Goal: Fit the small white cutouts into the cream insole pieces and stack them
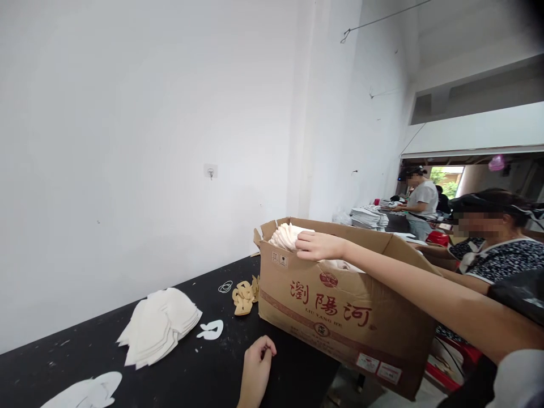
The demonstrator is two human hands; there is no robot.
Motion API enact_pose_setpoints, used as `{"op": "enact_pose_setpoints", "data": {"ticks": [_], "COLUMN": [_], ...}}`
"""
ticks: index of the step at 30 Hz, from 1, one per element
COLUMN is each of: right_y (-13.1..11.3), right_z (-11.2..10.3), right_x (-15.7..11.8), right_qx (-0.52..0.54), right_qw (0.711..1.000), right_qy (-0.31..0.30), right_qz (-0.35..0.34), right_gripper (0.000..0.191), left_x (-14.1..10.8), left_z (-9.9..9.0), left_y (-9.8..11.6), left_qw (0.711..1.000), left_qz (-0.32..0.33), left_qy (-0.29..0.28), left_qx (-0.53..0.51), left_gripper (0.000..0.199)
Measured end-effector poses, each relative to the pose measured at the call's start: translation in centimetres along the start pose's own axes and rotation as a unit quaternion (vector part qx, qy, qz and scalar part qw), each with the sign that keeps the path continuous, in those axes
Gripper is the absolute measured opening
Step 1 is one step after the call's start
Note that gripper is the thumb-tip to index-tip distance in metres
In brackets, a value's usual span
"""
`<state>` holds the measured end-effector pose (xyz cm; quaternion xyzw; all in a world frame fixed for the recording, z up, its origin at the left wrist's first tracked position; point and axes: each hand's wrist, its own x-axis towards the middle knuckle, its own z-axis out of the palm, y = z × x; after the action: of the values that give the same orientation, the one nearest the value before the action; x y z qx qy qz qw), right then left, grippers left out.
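Observation:
My right hand [318, 246] reaches over the near wall of a cardboard box [306, 306], its fingers closed at a bundle of cream, thin layered pieces [284, 236] at the box's left end. Whether the pieces are cloth or paper I cannot tell. Further pale material [340, 264] shows inside the box under my wrist. My left hand [258, 360] rests on the black table [225, 374] in front of the box, fingers curled in, with nothing visible in them. Left of it lies a small white cut-out piece [211, 330].
A fanned pile of white sheets [159, 326] lies on the table, with more white pieces [89, 391] at the lower left. Tan cut-outs [243, 297] and white loops [225, 287] lie beside the box. One person [505, 243] sits at right; another person [423, 198] stands behind.

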<state>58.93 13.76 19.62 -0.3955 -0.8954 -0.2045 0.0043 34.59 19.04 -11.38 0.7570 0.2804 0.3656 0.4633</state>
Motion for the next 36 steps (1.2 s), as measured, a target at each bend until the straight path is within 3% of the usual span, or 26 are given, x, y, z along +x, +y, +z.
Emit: {"op": "enact_pose_setpoints", "data": {"ticks": [5, 9, 15, 19, 22, 25, 31, 36], "right_y": [0.2, 1.1, 3.8, 3.7, 2.7, 1.9, 1.2, 0.4], "right_z": [-0.4, -2.1, -5.4, -5.6, -4.6, -3.4, -1.9, -2.0], "right_x": [1.5, 2.6, 2.2, 1.8, 2.4, 3.2, 3.0, 2.0], "right_qx": [0.011, 0.070, 0.202, 0.252, 0.293, 0.306, 0.305, 0.301], "right_qw": [0.999, 0.984, 0.906, 0.840, 0.804, 0.790, 0.792, 0.803], "right_qy": [-0.026, -0.044, -0.084, -0.098, -0.129, -0.127, -0.081, -0.060], "right_qz": [0.039, 0.155, 0.363, 0.471, 0.501, 0.516, 0.523, 0.511], "right_gripper": [0.027, 0.016, 0.017, 0.024, 0.031, 0.039, 0.038, 0.041], "left_x": [0.1, 0.1, 0.0, -0.1, -0.2, -0.4, -0.8, -1.0], "left_z": [-0.1, -0.1, -0.2, -0.2, -0.2, -0.2, -0.5, -0.7], "left_y": [0.1, 0.2, 0.5, 0.6, 0.6, 0.7, 1.1, 1.0], "left_qw": [1.000, 1.000, 1.000, 1.000, 1.000, 1.000, 1.000, 1.000], "left_qz": [0.000, 0.002, -0.001, 0.003, 0.008, 0.013, 0.022, 0.020], "left_qy": [0.001, 0.004, 0.006, 0.003, 0.004, 0.007, 0.012, 0.014], "left_qx": [0.000, -0.006, -0.006, -0.004, -0.004, -0.001, 0.012, 0.013], "left_gripper": [0.019, 0.019, 0.018, 0.018, 0.018, 0.019, 0.019, 0.018]}}
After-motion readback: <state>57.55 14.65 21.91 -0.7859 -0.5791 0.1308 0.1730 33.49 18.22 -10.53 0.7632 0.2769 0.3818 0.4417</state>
